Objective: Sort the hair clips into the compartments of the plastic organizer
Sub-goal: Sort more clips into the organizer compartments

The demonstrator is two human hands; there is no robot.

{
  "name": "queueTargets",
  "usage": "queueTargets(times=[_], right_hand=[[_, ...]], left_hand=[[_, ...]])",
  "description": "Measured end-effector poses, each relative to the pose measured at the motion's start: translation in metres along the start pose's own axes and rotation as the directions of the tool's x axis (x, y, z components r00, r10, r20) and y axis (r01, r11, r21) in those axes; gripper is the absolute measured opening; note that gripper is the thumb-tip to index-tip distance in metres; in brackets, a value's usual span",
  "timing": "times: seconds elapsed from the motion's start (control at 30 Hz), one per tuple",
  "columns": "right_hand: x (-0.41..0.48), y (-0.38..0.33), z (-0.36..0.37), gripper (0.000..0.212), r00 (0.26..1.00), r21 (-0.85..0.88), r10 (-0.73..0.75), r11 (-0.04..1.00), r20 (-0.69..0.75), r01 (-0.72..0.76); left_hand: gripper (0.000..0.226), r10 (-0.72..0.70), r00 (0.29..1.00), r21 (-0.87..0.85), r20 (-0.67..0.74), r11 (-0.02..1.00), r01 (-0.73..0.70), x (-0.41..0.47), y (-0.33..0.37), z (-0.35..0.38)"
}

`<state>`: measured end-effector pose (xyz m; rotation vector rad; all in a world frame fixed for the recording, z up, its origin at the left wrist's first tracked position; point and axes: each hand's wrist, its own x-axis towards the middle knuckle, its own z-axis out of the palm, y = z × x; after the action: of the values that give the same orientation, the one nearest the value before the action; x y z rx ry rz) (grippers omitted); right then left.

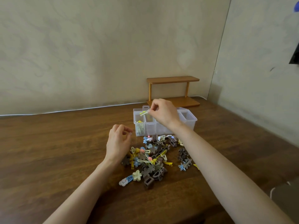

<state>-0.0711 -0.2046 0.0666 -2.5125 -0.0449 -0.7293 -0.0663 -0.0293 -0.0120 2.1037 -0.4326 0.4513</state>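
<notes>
- Worktop (pixel 56 151): dark brown wood with a visible grain, lying flat and carrying all the items below.
- Plastic organizer (pixel 192 122): a translucent, rectangular box, divided into a row of open-topped compartments. It is sitting toward the back of the worktop, just behind the pile.
- Sorted clips (pixel 140 126): yellow and pale green pieces, lying in the leftmost compartment.
- Pile of hair clips (pixel 153 157): a loose heap lying on the worktop in front of the organizer. It is showing brown flower shapes, brown box-shaped claws, a cream flower, thin yellow slides, a blue star and a blue-striped clip with a white cloud end.
- Yellow clip (pixel 144 113): slim and bright yellow-green, hanging tilted above the organizer's left end.
- Right hand (pixel 163 113): the forearm is stretching forward over the pile and the wrist is bending down above the organizer. The thumb and forefinger are pinching the yellow clip, and the other fingers are curling in.
- Left hand (pixel 119 139): the forearm is reaching in from the lower left. The hand is sitting just left of the pile, fingers curling loosely and gripping nothing.
- Wooden shelf (pixel 174 80): honey-coloured, with two tiers, standing behind the organizer against the wall.
- White cable (pixel 72 109): thin, running along the worktop's back edge.
</notes>
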Motion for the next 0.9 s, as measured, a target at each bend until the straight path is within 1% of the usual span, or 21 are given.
queueTargets(times=[0.1, 0.17, 0.23, 0.27, 0.33, 0.43, 0.5, 0.53, 0.63, 0.77, 0.83, 0.9], right_hand=[[0.018, -0.010, 0.022, 0.013, 0.999, -0.167, -0.034, 0.985, 0.011, 0.035], [0.024, -0.012, 0.033, 0.010, 0.997, -0.282, -0.068, 0.956, 0.028, 0.073], [0.026, -0.010, 0.040, 0.013, 0.989, -0.417, -0.094, 0.899, 0.112, 0.133], [0.026, -0.009, 0.041, 0.015, 0.983, -0.441, -0.088, 0.885, 0.159, 0.150], [0.024, -0.006, 0.040, 0.017, 0.977, -0.392, -0.064, 0.909, 0.204, 0.141], [0.022, 0.001, 0.035, 0.022, 0.982, -0.236, -0.050, 0.967, 0.184, 0.093], [0.022, 0.002, 0.033, 0.017, 0.970, -0.157, -0.049, 0.984, 0.236, 0.088], [0.022, 0.002, 0.034, 0.015, 0.961, -0.141, -0.059, 0.985, 0.271, 0.100], [0.023, 0.001, 0.040, 0.022, 0.946, -0.134, -0.071, 0.984, 0.318, 0.119], [0.024, 0.001, 0.043, 0.025, 0.938, -0.080, -0.042, 0.994, 0.345, 0.074], [0.023, 0.002, 0.042, 0.023, 0.939, -0.041, -0.030, 0.998, 0.341, 0.047], [0.023, 0.002, 0.041, 0.019, 0.957, 0.034, -0.009, 0.999, 0.291, -0.001]], left_hand=[[0.007, 0.007, 1.000, -0.007, -0.022, 1.000, -0.007, 0.001, 0.001, -0.002], [0.007, 0.026, 0.999, -0.004, -0.036, 1.000, -0.026, 0.002, 0.000, -0.004], [0.006, 0.056, 0.997, 0.027, -0.047, 0.998, -0.055, 0.002, -0.002, -0.005], [0.006, 0.067, 0.997, 0.042, -0.049, 0.997, -0.065, 0.002, -0.002, -0.005], [0.006, 0.070, 0.996, 0.053, -0.050, 0.996, -0.068, 0.002, -0.003, -0.006], [0.005, 0.077, 0.996, 0.068, -0.050, 0.995, -0.073, 0.002, -0.004, -0.005], [0.005, 0.082, 0.996, 0.083, -0.043, 0.993, -0.078, 0.001, -0.004, -0.005], [0.005, 0.083, 0.996, 0.087, -0.041, 0.993, -0.079, 0.001, -0.005, -0.004], [0.005, 0.087, 0.995, 0.101, -0.042, 0.991, -0.083, 0.001, -0.006, -0.004], [0.006, 0.085, 0.996, 0.100, -0.038, 0.992, -0.081, 0.002, -0.007, -0.005], [0.006, 0.085, 0.996, 0.094, -0.032, 0.992, -0.082, 0.002, -0.007, -0.004], [0.006, 0.087, 0.996, 0.092, -0.029, 0.992, -0.084, 0.001, -0.007, -0.003]])
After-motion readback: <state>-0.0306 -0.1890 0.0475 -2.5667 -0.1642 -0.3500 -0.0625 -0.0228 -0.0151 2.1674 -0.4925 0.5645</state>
